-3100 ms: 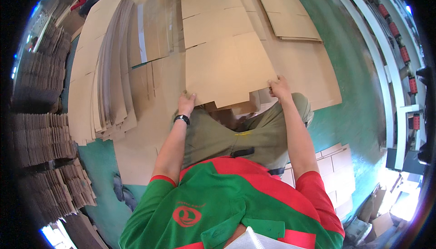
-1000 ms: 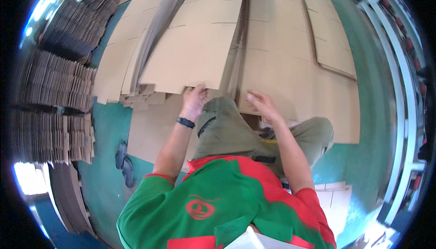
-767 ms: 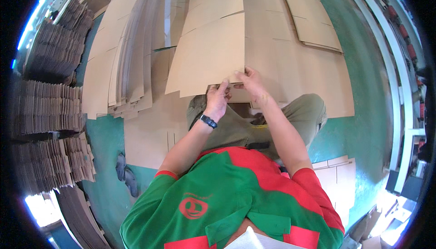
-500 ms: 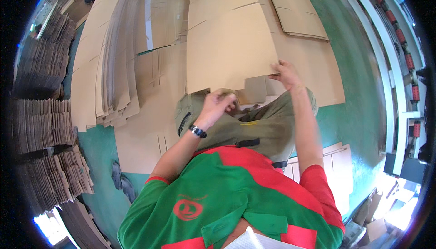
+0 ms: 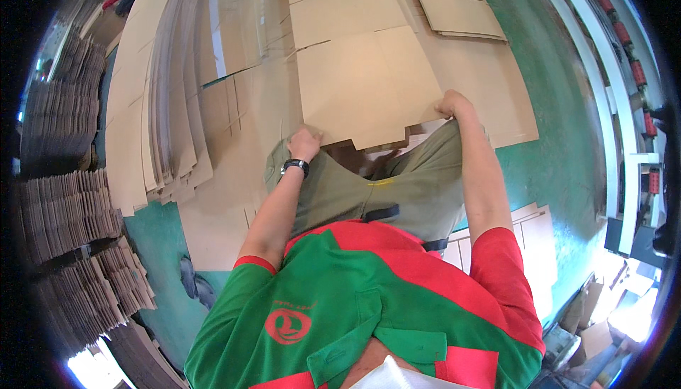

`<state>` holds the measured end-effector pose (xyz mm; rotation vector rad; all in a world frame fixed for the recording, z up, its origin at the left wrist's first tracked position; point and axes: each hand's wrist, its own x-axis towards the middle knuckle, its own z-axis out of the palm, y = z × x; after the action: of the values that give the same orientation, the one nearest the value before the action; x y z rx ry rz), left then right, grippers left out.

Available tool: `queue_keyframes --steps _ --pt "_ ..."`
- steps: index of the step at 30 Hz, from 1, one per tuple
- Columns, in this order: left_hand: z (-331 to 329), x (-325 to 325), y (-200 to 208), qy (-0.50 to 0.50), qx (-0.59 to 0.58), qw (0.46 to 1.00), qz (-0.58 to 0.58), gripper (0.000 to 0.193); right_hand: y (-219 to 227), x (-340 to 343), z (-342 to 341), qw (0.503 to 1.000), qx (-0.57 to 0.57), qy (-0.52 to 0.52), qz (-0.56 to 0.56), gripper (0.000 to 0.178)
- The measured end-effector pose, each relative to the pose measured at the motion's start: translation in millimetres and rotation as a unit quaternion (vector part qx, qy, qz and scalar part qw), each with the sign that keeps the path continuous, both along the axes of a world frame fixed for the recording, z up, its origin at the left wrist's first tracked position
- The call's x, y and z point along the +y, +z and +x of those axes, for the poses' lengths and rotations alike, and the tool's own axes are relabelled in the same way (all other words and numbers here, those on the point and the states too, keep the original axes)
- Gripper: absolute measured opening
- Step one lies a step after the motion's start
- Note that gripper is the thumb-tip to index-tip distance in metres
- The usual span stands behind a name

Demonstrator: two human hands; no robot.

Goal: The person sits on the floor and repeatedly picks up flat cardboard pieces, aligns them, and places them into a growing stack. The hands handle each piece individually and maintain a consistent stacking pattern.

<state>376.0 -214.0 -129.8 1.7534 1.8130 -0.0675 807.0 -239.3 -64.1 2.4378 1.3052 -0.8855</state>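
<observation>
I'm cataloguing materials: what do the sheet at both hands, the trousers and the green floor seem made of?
Sheet: probably cardboard, matte, judging by its plain tan face and crisp, notched edge; corrugation isn't visible.
Trousers: likely woven cloth, dull olive with soft folds; fibre unclear.
Floor: perhaps painted concrete, smooth and slightly glossy, given the pale glare.

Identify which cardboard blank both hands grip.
The middle cardboard blank, with the left hand and right hand at its near corners; neither hand touches the fanned left stack or the farther right pile.
</observation>
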Motion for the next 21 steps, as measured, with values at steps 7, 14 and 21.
queue_keyframes --steps 7,14,21 --pt "3.7 4.2 -12.8 0.024 -0.019 0.997 0.077 0.052 -4.0 3.5 -1.9 0.998 -0.038 -0.001 -0.051 0.034" --pt "11.4 9.4 -15.5 0.007 -0.009 0.997 0.07 0.055 5.5 -1.7 -10.6 0.997 -0.058 -0.02 -0.039 0.036" --pt "-0.2 13.0 -18.0 0.024 -0.091 0.993 0.071 0.061 13.9 2.0 -15.4 0.995 -0.062 -0.025 -0.07 0.044"
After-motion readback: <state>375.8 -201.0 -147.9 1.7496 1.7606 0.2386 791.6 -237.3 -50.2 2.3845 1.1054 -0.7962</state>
